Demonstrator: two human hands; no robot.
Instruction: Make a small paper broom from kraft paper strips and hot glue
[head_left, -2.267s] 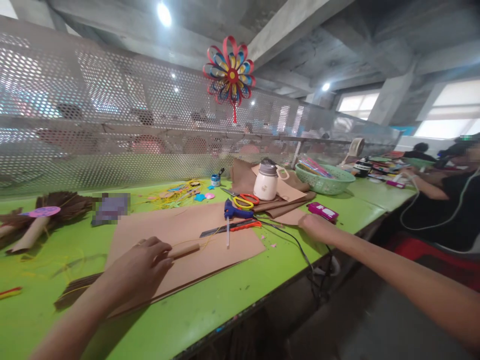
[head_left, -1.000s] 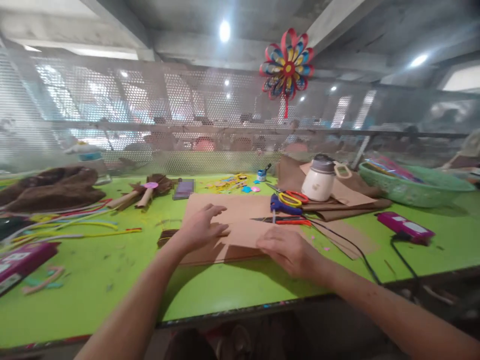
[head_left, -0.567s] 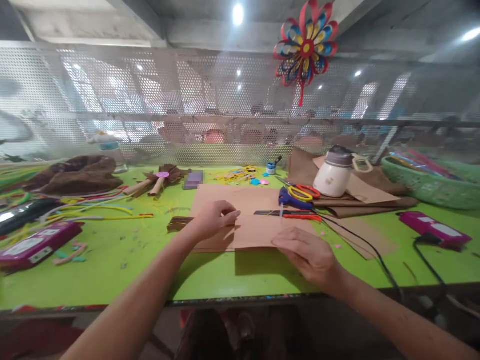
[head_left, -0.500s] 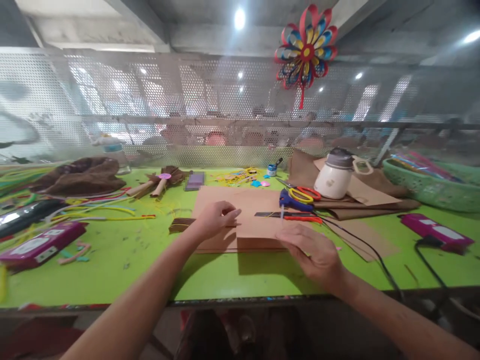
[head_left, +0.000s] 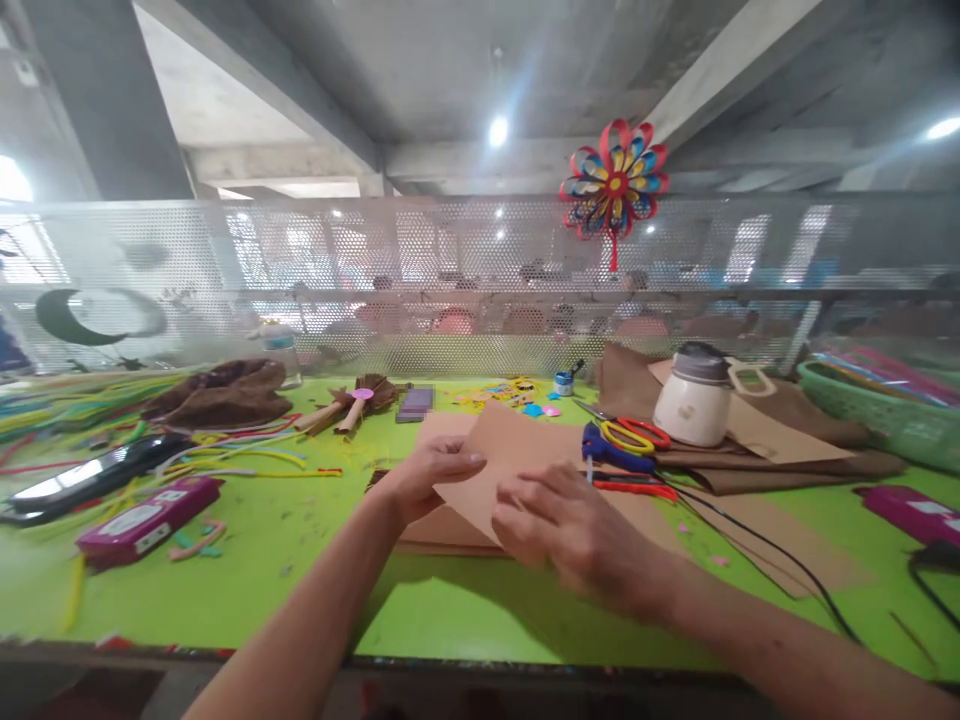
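Note:
A sheet of brown kraft paper [head_left: 517, 445] is raised and tilted in front of me. My left hand [head_left: 431, 475] pinches its left edge between thumb and fingers. My right hand [head_left: 559, 525] is closed at the sheet's lower right edge, fingers curled and pressed on it. Under both hands lie more flat brown paper sheets [head_left: 450, 530]. Just right of the paper rests a blue glue gun [head_left: 619, 450], with scissors [head_left: 630, 435] with yellow and red handles behind it. A red-handled tool [head_left: 637, 487] lies in front of the glue gun.
A cream jug [head_left: 691, 400] stands on brown paper at the right, by a green basket [head_left: 874, 410]. Purple power strips [head_left: 150, 520] lie at both sides. A black cord [head_left: 772, 545] crosses the right side. Pipe cleaners [head_left: 247, 460] spread at left; a perforated screen [head_left: 442, 260] stands behind.
The top sheet has been lifted and turned at an angle. My right hand has moved left, closer to my left hand. The camera view has tilted up.

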